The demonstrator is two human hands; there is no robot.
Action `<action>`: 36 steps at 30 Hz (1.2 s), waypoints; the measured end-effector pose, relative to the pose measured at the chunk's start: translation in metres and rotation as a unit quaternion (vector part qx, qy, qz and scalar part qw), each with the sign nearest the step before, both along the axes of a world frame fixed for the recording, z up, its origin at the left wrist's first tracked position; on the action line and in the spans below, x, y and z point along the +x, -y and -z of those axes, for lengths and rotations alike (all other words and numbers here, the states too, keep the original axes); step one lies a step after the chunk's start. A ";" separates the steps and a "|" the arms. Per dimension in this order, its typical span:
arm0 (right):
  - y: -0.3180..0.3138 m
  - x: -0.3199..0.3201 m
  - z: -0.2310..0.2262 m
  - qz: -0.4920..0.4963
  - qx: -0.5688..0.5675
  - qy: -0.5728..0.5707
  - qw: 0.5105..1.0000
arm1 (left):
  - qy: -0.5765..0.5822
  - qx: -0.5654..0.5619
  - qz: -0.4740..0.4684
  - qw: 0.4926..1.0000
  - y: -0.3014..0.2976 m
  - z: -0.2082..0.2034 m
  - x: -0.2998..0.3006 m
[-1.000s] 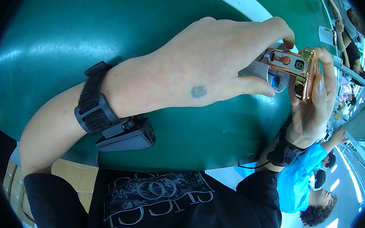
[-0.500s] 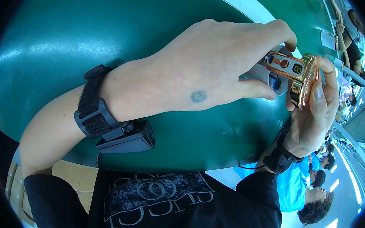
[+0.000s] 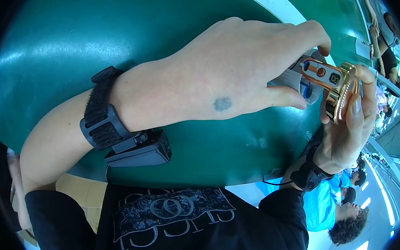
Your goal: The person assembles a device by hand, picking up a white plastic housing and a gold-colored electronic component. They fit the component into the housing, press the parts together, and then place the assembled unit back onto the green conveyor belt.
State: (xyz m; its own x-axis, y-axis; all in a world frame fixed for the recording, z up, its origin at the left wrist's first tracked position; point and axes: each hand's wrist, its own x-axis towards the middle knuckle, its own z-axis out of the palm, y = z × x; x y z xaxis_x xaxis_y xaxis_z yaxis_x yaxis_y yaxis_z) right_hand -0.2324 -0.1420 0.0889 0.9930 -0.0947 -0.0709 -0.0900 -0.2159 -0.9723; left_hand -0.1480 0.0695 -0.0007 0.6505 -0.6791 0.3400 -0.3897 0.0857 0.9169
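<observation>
Above the green table, a handheld device (image 3: 322, 73) with gold trim, a pale panel, a round copper button and a small display is between my two hands. My right hand (image 3: 346, 134) is closed on its round gold head (image 3: 341, 97), thumb on the ribbed edge. From the left, my left hand (image 3: 240, 68) reaches across, with thumb and forefinger curled around a grey translucent piece (image 3: 292, 80) at the device's other end. A blue round part (image 3: 306, 91) shows inside that piece. The left hand's other fingers are hidden behind it.
The green tabletop (image 3: 198, 157) has a pale strip (image 3: 280, 4) along its far side. A black box (image 3: 139, 151) is strapped to my left wrist, another black unit (image 3: 309, 175) to my right. Cardboard (image 3: 81, 193) lies below left. People sit at the right, one in blue (image 3: 318, 208).
Both hands and the device have shifted slightly to the right together, the grip unchanged. At the lower left edge, another person's arm has come into view.
</observation>
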 end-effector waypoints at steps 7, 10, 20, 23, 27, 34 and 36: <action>-0.002 0.001 -0.004 -0.013 0.027 -0.023 0.999 | 0.020 -0.034 -0.016 0.999 -0.001 0.003 -0.001; -0.001 0.001 -0.003 -0.024 0.038 -0.035 0.998 | 0.038 -0.044 -0.024 0.998 0.001 0.008 -0.001; -0.006 0.001 0.001 -0.008 0.042 -0.015 0.999 | 0.030 0.017 -0.008 0.999 -0.001 0.001 0.000; -0.011 0.000 -0.002 0.010 -0.005 -0.017 1.000 | 0.039 0.019 -0.016 0.999 0.000 0.001 0.000; -0.016 -0.001 -0.001 0.016 -0.135 0.013 0.991 | 0.035 0.029 -0.004 0.999 0.001 -0.001 0.002; -0.020 0.000 0.001 0.030 -0.280 0.043 0.959 | 0.043 0.036 0.000 0.998 0.002 -0.002 0.003; -0.023 0.002 0.003 0.038 -0.286 0.033 0.957 | 0.035 0.036 0.001 0.999 0.002 -0.001 0.003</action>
